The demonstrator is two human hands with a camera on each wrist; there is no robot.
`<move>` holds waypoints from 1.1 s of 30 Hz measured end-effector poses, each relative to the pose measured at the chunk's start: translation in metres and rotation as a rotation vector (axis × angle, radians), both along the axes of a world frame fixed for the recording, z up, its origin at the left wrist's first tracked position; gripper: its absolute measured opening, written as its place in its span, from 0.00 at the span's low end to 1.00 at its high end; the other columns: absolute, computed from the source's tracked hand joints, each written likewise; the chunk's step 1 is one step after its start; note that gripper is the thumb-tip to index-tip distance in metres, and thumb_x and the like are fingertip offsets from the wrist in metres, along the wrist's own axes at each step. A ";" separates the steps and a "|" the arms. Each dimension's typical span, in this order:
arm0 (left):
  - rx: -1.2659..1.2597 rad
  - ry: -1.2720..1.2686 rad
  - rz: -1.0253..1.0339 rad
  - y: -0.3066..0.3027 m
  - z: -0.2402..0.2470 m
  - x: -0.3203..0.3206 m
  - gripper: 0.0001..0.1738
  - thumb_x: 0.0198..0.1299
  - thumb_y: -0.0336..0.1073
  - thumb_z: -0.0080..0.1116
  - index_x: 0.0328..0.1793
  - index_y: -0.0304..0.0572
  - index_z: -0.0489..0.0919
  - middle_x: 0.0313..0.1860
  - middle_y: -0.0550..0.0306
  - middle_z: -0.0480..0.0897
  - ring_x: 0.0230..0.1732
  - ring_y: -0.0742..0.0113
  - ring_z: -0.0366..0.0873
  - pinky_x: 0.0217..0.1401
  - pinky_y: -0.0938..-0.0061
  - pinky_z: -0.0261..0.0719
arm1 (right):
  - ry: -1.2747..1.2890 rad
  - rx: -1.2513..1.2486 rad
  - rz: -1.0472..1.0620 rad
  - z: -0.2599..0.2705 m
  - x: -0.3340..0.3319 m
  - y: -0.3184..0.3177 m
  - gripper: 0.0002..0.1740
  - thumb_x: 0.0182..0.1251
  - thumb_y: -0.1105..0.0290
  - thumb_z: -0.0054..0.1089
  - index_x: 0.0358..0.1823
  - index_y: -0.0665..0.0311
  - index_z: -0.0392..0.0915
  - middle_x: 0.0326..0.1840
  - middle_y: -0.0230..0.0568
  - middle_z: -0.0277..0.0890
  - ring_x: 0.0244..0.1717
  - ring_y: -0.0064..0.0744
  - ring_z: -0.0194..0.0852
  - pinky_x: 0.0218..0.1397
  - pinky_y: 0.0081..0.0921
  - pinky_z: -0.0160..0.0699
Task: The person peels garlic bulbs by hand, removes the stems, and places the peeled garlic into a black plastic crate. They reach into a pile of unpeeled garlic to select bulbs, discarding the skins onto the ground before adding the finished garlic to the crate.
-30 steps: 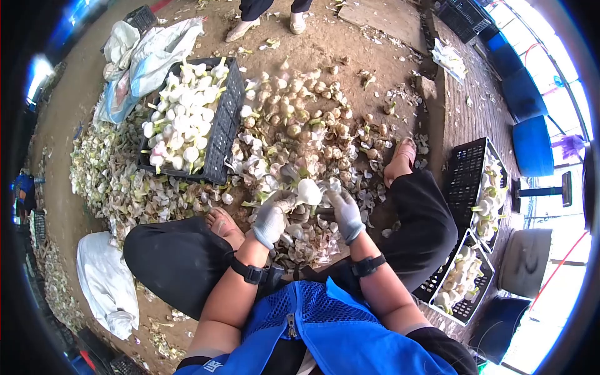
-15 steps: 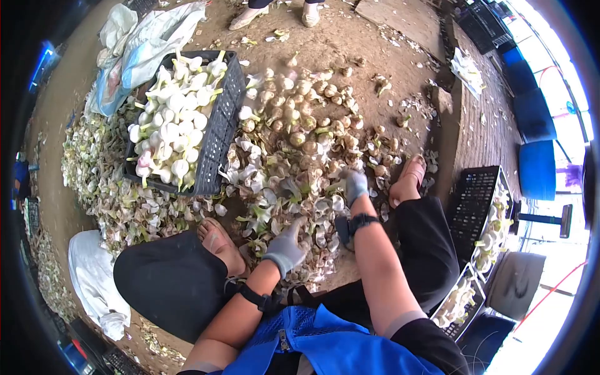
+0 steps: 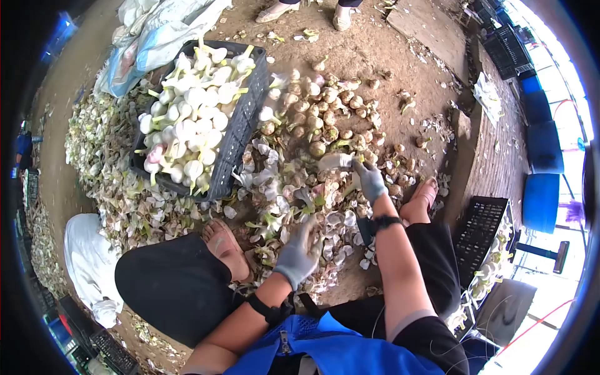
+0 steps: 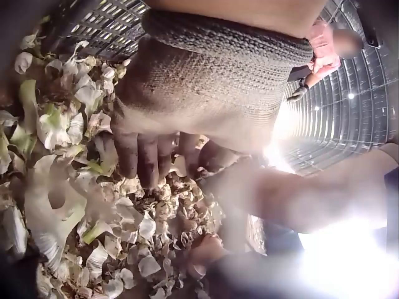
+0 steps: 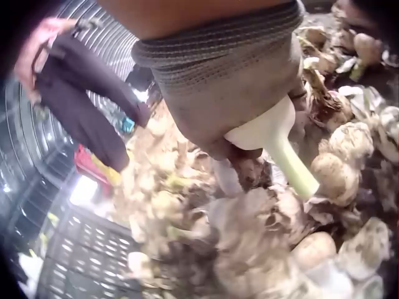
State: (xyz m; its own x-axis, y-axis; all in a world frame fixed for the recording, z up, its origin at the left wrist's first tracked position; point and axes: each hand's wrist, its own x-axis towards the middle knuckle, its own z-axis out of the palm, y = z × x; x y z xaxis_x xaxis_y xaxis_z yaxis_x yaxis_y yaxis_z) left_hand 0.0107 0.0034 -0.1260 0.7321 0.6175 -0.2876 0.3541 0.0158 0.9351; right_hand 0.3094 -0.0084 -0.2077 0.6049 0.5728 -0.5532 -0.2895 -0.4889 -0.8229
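My left hand (image 3: 297, 255), in a grey-and-white work glove, hovers low over the loose peelings between my feet. Its fingers (image 4: 148, 156) point loosely downward with nothing between them in the left wrist view. My gloved right hand (image 3: 370, 178) is reached forward at the near right edge of the pile of unpeeled garlic bulbs (image 3: 317, 149). It grips a white garlic bulb (image 5: 265, 132), whose pale green stem (image 5: 293, 169) sticks out below the fingers. A blurred white shape (image 3: 335, 162) shows just left of the right fingertips in the head view.
A black crate (image 3: 240, 140) heaped with white garlic stands at the left, beside plastic sacks (image 3: 162, 40). Peelings (image 3: 125, 169) cover the ground around it. Crates of garlic (image 3: 478, 244) stand at the right. Another person's shoes (image 3: 278, 11) show at the far side.
Both hands were together at a white garlic bulb. They have parted: the right has moved forward and right to the pile, while the left has dropped back, holding nothing.
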 end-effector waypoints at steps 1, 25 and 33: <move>0.017 -0.085 0.099 0.006 0.007 0.004 0.34 0.57 0.26 0.54 0.72 0.49 0.60 0.59 0.42 0.72 0.54 0.51 0.77 0.56 0.66 0.77 | 0.139 0.042 -0.018 0.029 -0.019 -0.012 0.24 0.65 0.59 0.61 0.57 0.66 0.72 0.42 0.36 0.77 0.37 0.24 0.74 0.38 0.21 0.75; -0.427 -0.446 -0.060 -0.012 0.109 -0.037 0.18 0.67 0.30 0.51 0.61 0.37 0.74 0.57 0.58 0.77 0.58 0.70 0.73 0.63 0.76 0.68 | 0.096 0.794 -0.030 0.180 -0.242 -0.122 0.41 0.64 0.79 0.58 0.75 0.62 0.46 0.65 0.39 0.63 0.61 0.28 0.66 0.62 0.26 0.70; -0.523 -0.611 -0.011 -0.024 0.112 -0.032 0.17 0.67 0.41 0.54 0.57 0.41 0.76 0.50 0.62 0.80 0.49 0.74 0.76 0.55 0.74 0.74 | -1.176 0.300 0.105 0.194 -0.250 -0.139 0.35 0.50 0.80 0.69 0.59 0.66 0.62 0.54 0.41 0.70 0.52 0.31 0.74 0.54 0.25 0.76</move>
State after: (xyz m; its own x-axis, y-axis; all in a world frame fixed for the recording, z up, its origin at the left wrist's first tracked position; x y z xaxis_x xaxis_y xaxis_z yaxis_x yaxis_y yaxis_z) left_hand -0.0211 -0.0207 -0.0141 0.8589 0.5052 -0.0837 -0.2153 0.5045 0.8362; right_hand 0.0592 -0.1476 -0.0133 0.5907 0.6601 0.4641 0.7385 -0.2106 -0.6405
